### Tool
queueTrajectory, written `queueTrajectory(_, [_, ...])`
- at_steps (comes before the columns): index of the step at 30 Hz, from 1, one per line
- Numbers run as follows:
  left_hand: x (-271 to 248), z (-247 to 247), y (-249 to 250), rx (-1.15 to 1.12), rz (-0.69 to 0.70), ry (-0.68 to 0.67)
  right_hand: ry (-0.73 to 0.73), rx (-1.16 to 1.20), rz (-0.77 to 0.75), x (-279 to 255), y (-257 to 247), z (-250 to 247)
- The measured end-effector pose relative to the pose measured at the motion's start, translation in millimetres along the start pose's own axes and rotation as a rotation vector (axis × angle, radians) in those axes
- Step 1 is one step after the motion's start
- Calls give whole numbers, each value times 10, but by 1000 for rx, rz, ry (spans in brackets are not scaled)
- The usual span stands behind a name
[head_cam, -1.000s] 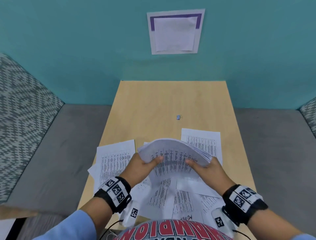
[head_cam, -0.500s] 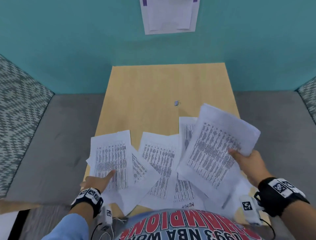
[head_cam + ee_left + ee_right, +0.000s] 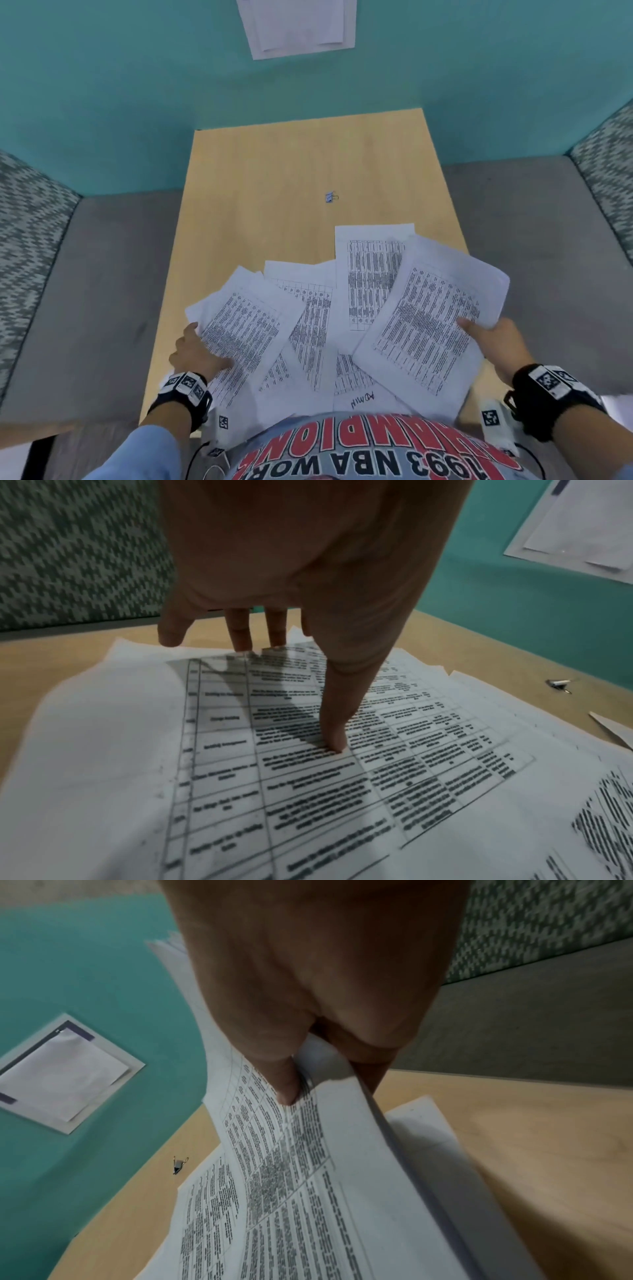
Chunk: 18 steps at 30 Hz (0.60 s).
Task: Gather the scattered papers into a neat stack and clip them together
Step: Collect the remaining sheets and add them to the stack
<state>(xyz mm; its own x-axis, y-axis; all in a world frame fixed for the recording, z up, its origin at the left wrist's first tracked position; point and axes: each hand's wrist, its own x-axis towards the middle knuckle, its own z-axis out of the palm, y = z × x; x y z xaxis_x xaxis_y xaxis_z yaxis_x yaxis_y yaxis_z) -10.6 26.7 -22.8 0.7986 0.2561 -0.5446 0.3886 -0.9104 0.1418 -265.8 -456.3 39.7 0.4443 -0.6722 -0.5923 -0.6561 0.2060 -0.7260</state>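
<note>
Printed sheets lie scattered over the near end of a wooden table (image 3: 274, 164). My right hand (image 3: 479, 330) grips a thick stack of papers (image 3: 428, 329) above the table's right side, thumb (image 3: 286, 1088) on top and fingers underneath. My left hand (image 3: 209, 346) holds the left sheets (image 3: 246, 329) at their left edge, with its thumb (image 3: 334, 739) pressing on the top page and fingers at the far edge. More loose sheets (image 3: 371, 274) lie overlapping between the hands. A small binder clip (image 3: 331, 197) sits alone further up the table.
A teal wall with a pinned notice (image 3: 298, 27) closes the far end of the table. Grey bench seats (image 3: 102, 291) with patterned backs (image 3: 30, 240) flank both sides. The far half of the tabletop holds only the clip.
My left hand has taken the left sheets and swung them right, toward the middle pile. My right hand still holds the stack out to the right.
</note>
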Motion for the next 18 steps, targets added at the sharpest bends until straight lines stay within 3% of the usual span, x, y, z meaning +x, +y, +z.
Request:
queueTrajectory(6, [-118,7,185,-7,78,-156,-13,-102,6,142,56,106])
queueTrajectory(11, [-210,41,285,-40,86,-159,-54,-103,-2,194,45,127])
queueTrajectory(16, [-267,38,307,-338,26,-176,-96,-58,5,238,72,51])
queueTrajectory(18, [-286,-14,340,-410,73,-166,-101,-50,10,246,87,28])
